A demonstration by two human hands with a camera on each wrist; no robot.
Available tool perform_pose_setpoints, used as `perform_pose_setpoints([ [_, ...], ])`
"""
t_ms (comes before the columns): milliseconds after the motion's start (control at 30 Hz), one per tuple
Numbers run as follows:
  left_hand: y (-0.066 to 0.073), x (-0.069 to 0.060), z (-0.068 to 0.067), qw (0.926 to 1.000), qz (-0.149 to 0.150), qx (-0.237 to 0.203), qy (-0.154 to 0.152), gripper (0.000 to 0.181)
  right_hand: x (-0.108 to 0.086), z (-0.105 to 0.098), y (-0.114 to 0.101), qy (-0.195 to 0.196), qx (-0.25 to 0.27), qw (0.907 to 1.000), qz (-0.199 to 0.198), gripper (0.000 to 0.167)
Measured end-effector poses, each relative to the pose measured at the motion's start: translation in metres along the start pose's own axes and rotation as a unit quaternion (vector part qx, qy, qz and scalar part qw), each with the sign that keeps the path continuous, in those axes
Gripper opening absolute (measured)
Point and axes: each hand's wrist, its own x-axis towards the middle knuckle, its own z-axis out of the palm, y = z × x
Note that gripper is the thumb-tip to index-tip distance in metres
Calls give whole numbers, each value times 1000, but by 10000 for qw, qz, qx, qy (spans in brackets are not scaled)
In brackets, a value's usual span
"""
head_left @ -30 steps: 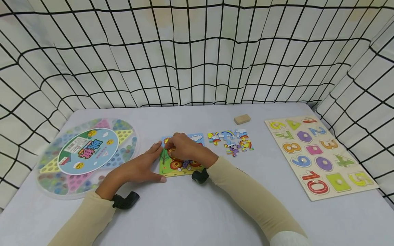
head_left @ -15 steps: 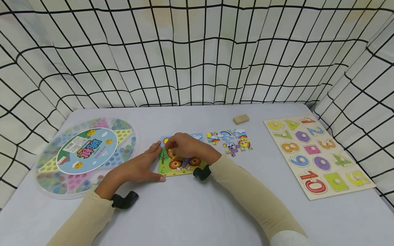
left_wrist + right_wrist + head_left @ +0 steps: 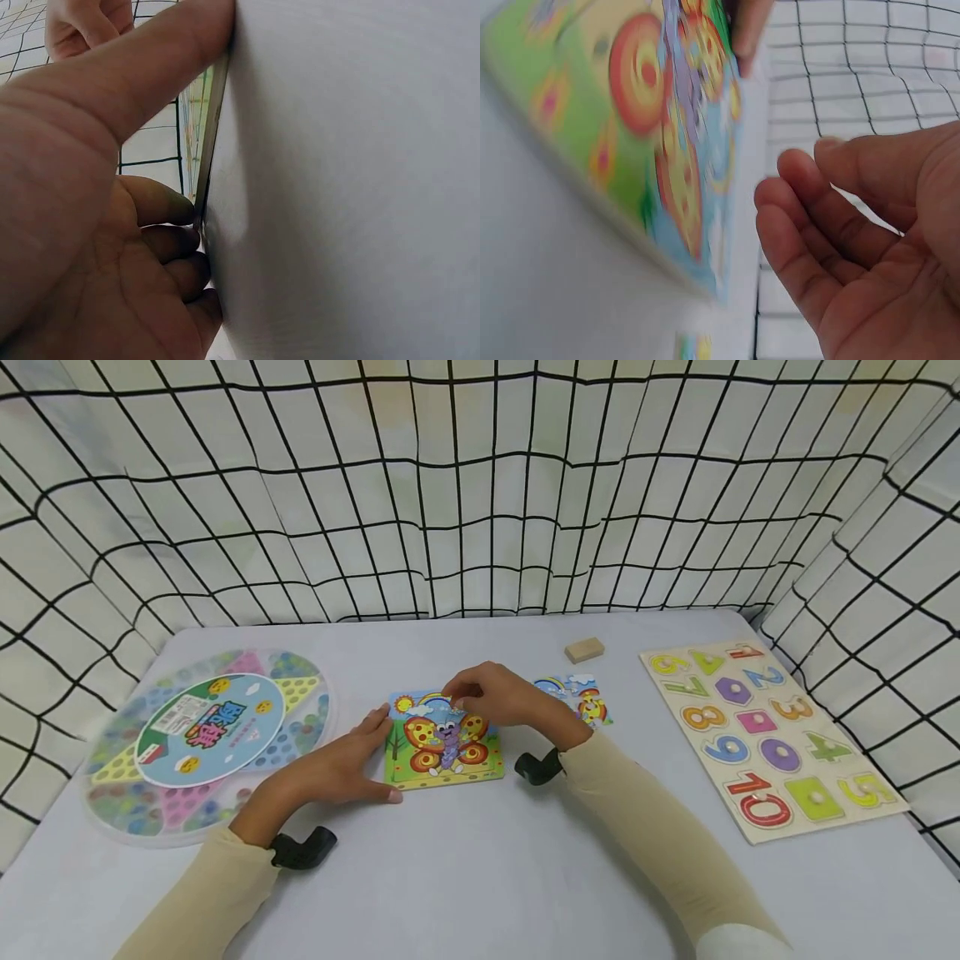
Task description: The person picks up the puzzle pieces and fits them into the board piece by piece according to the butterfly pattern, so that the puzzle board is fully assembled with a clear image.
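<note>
A butterfly jigsaw puzzle [image 3: 448, 760] in a thin board lies flat on the table. My left hand [image 3: 341, 768] rests against its left side, thumb at the near corner and fingers along the edge; the left wrist view shows the thumb and fingertips touching that edge. Over the board's upper right part is my right hand [image 3: 497, 695]. Seen from the right wrist, its fingers [image 3: 780, 232] are loosely curled, with nothing between them, apart from the board. Loose jigsaw pieces [image 3: 592, 704] lie to the right, partly hidden behind the right hand.
A small wooden block [image 3: 584, 650] lies at the back. On the right sits a wooden number-and-shape board [image 3: 753, 814]. A round Chinese checkers set [image 3: 213, 731] in clear packaging occupies the left. Black netting [image 3: 465, 489] before white cloth surrounds the back and sides.
My right hand has lifted from the butterfly's upper left wing and moved right, uncovering most of the picture and hiding some loose pieces. My left hand stays against the board.
</note>
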Motion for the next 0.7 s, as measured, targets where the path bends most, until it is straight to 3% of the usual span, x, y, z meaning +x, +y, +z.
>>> perform_pose_setpoints([
  [333,1,-2,0,9999,89,27,52,113,-40,-32,34,483,33,9986,189,25],
  [700,1,-2,1,10000,-17,-4,31,114,-76,-43,58,586,-254,9972,377,25],
])
